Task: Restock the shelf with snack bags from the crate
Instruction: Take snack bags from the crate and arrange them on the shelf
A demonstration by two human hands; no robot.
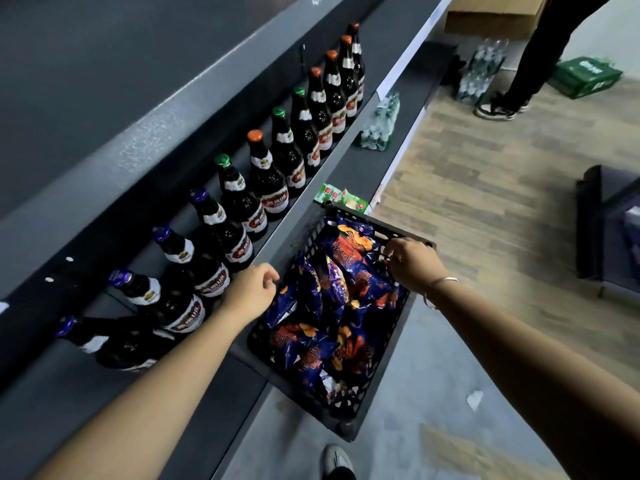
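A black plastic crate (377, 389) full of several blue and orange snack bags (332, 299) rests tilted against the edge of the lower dark shelf (221, 393). My left hand (251, 292) curls around the crate's left rim next to the bottles. My right hand (414, 261) grips the crate's far right rim, a bracelet on its wrist. No bag is in either hand.
A row of dark glass bottles (263, 174) fills the upper shelf. Green packets (343, 197) and wrapped water bottles (379, 128) lie on the lower shelf beyond the crate. A person's legs (526, 64), green cartons (585, 76) and a dark cabinet (609, 230) stand at right.
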